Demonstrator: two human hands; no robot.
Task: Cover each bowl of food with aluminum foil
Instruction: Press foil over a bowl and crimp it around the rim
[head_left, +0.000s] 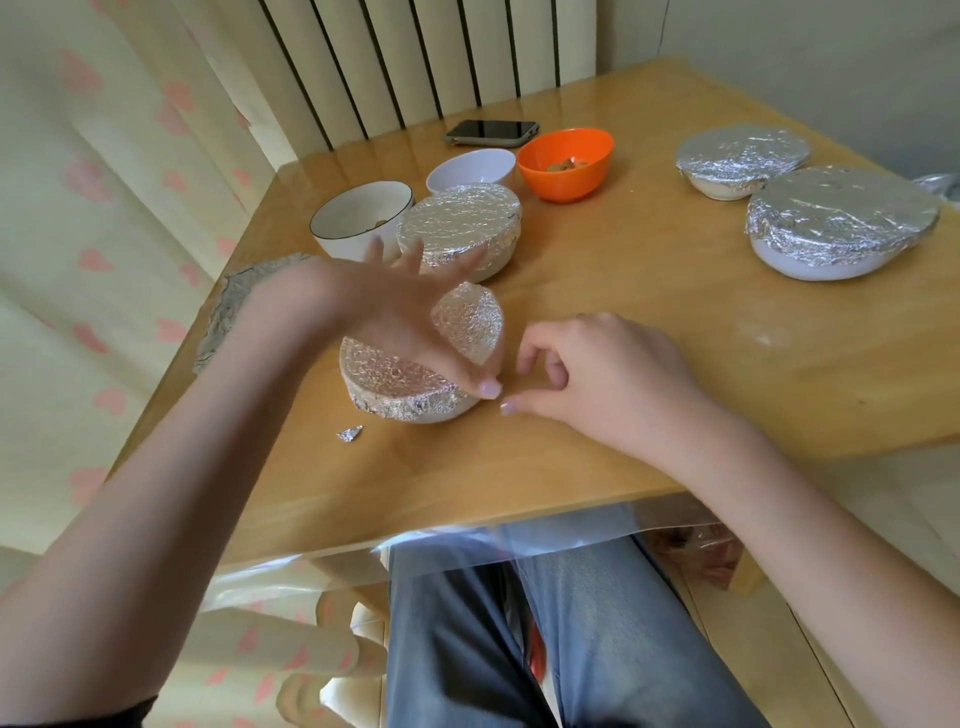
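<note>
1. My left hand lies flat across the top of the foil-covered bowl at frame centre, fingers spread straight, thumb tip pressing the foil edge at the bowl's right side. Looks like I'm pinning the sheet so it won't lift while the rim gets crimped.
2. My right hand sits on the table just right of that bowl, fingers curled, nothing in them as far as I can see; index tip is near the left thumb, prob. about to tuck the rim there.
3. Foil on this bowl is folded down round the front rim already; the far side is hidden by the hand, can't tell.
4. Count, covered: 4 bowls w/ foil – the one under my hand, one just behind it, two at upper right.
5. Count, uncovered: 3 – black-rimmed white bowl, small white bowl, orange bowl w/ some food, all upper centre. So the job's a bit over halfway.
6. Other: 1 loose foil sheet at the table's left edge, likely staged for the next bowl; 1 foil scrap in front of the bowl; 1 phone at the back.
</note>
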